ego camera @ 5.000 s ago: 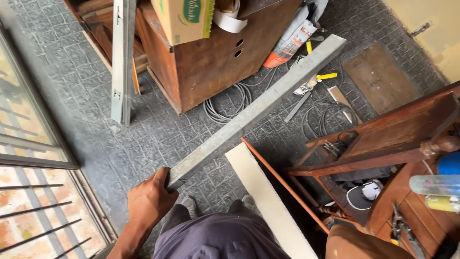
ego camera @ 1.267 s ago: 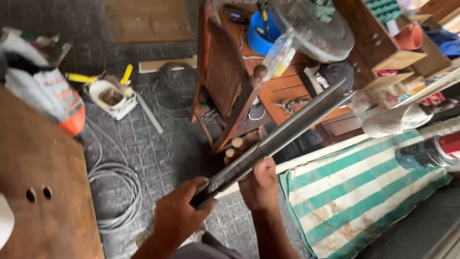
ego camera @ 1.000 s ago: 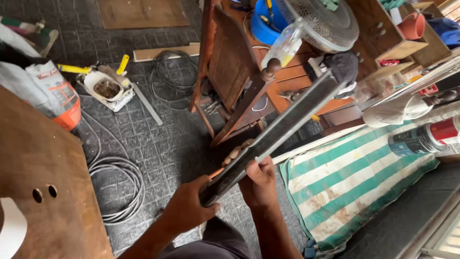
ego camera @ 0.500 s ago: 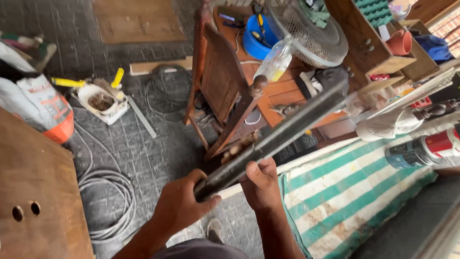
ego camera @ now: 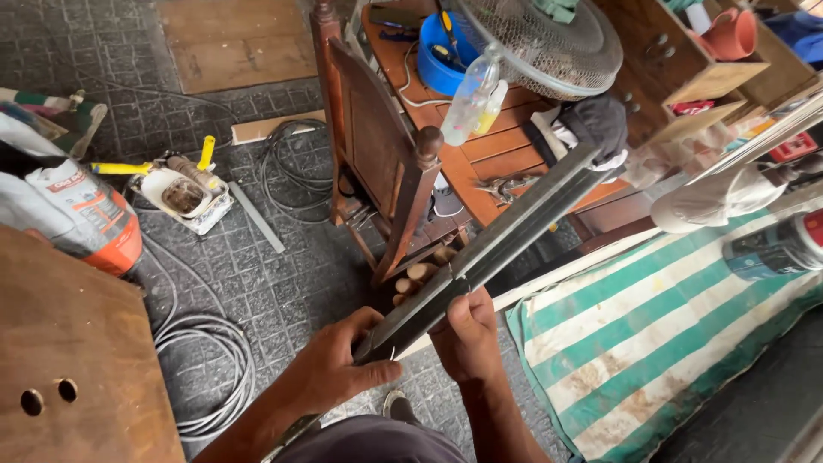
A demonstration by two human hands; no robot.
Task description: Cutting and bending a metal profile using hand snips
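At the bottom of the view, over the dark tiled floor, both hands gripped a long metal profile that ran up and to the right. The left hand was wrapped around its near end, thumb laid across the lower edge. The right hand was curled closed around it just beyond, fingers folded over the top. The bar's far end reached a dark cloth on a wooden worktop.

Just beyond the hands stood a wooden chair, and a striped green and white sheet lay to the right with a spray can resting on it. To the left, a coil of grey cable lay beside a brown wooden board. Farther left sat a bag and a small white tub, its contents too dim to tell.

On the worktop, a clear plastic bottle leaned beside a blue bowl holding small tools, next to a wire-caged fan.
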